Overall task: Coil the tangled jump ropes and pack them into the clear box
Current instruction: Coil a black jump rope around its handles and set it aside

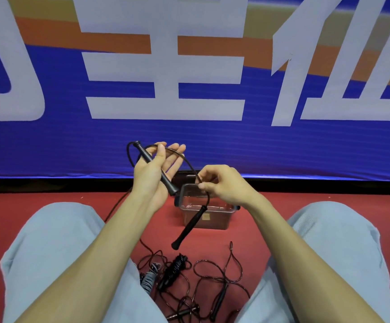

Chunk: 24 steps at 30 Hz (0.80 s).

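Observation:
My left hand [155, 173] is raised palm-up with one black jump-rope handle [153, 163] lying across the palm, the thumb pressing it down and the fingers stretched out. The dark rope [184, 159] arcs from there to my right hand [222, 183], which pinches it above the clear box [212, 217]. The second black handle [190, 226] dangles below my right hand in front of the box. A tangle of other jump ropes [189, 280] with black and grey handles lies on the red floor between my knees.
I sit on a red floor [49, 199] with my legs in light-blue shorts [56, 252] spread to either side. A large blue banner [189, 136] with white characters stands just behind the box. A thin rope strand [117, 206] trails left of my left forearm.

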Tool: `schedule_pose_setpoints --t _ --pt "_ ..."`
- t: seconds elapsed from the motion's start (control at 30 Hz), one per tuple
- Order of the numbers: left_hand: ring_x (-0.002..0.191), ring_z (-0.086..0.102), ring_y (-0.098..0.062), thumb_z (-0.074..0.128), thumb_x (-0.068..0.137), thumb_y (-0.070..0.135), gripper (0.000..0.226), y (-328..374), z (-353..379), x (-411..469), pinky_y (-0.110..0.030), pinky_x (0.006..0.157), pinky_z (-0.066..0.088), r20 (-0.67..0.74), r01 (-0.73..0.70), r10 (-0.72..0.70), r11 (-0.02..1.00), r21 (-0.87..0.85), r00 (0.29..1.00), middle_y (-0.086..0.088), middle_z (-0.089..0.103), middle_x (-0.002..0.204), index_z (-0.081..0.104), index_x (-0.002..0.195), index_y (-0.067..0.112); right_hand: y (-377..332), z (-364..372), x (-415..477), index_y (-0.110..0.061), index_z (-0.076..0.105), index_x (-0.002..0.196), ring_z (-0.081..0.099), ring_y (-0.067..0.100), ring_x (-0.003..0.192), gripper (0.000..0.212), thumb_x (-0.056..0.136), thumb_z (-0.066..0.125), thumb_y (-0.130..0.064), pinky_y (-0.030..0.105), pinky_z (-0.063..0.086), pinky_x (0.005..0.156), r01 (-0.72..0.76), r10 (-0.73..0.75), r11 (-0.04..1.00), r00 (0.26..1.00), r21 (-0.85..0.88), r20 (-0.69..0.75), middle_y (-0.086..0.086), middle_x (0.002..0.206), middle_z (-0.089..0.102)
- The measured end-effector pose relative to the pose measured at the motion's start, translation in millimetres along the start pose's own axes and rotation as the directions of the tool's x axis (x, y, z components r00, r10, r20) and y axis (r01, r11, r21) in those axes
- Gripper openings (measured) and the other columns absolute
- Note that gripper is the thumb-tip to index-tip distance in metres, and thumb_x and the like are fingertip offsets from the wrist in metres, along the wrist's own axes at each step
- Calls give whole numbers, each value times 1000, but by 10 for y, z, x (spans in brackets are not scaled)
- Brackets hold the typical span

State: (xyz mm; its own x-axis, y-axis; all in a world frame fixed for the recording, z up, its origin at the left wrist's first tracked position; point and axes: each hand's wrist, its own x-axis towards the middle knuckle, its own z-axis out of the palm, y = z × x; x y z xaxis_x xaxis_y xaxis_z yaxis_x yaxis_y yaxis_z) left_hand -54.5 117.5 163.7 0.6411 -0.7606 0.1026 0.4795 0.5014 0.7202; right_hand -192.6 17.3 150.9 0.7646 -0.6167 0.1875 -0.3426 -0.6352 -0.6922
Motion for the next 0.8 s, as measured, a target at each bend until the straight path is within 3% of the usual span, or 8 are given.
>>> schedule_pose_setpoints --t 0.13,0.2,0.27,0.37,0.47,0.53,0.6,0.8 --pt "98 73 -27 47 103 14 12 10 7 4 -32 79 60 -9 3 -3 997 71 1000 -14 73 98 56 104 6 -4 -36 -11 -17 67 81 66 4 64 11 87 69 -7 20 51 60 -18 23 998 996 63 -85 -7 70 66" --pt "97 73 -28 47 104 15 14 14 -23 11 -33 80 60 -13 25 -24 990 142 1000 -14 74 97 57 106 5 -28 -53 -21 -8 66 85 72 20 67 7 88 66 -2 29 56 55 -50 91 953 988 299 -126 0 72 65" --pt "94 74 -26 47 104 17 17 -7 -40 2 -32 80 60 -6 53 -53 959 280 999 -14 74 99 59 108 6 -78 -103 -29 -5 65 88 71 24 68 5 90 64 -1 29 55 53 -37 136 867 977 497 -164 6 79 63" --pt "92 74 -20 48 104 19 17 -105 -47 -29 -24 76 58 48 51 -91 844 534 995 -11 75 99 63 104 11 -125 -176 -43 -5 64 91 70 18 66 5 92 61 -1 29 57 57 12 196 716 956 698 -217 7 79 61" --pt "91 72 -10 52 102 23 19 -191 -73 -14 -15 76 51 178 -85 -96 600 796 979 -6 75 96 69 99 16 -121 -244 -33 -4 63 93 71 16 68 5 93 59 -1 32 60 62 43 269 572 934 819 -237 6 78 62" --pt "93 70 -14 53 101 29 21 -216 -90 -24 -26 87 51 261 -140 -185 493 858 947 -10 75 100 69 102 17 -103 -274 -23 -3 61 90 71 16 67 7 94 57 0 30 59 61 67 306 453 925 889 -226 7 76 60" --pt "96 71 -15 52 101 31 23 -243 -64 -81 -39 94 51 310 -139 -267 510 849 913 -5 76 98 67 108 14 -84 -297 -14 -3 59 86 71 18 69 10 94 55 2 29 58 61 96 323 365 920 926 -223 7 72 60" --pt "74 73 -23 52 100 36 26 -221 5 -167 -45 85 58 378 -201 -316 473 858 870 -6 66 78 62 104 12 -62 -238 4 4 55 94 72 21 72 3 93 57 1 28 60 68 122 350 285 910 951 -222 14 72 63"
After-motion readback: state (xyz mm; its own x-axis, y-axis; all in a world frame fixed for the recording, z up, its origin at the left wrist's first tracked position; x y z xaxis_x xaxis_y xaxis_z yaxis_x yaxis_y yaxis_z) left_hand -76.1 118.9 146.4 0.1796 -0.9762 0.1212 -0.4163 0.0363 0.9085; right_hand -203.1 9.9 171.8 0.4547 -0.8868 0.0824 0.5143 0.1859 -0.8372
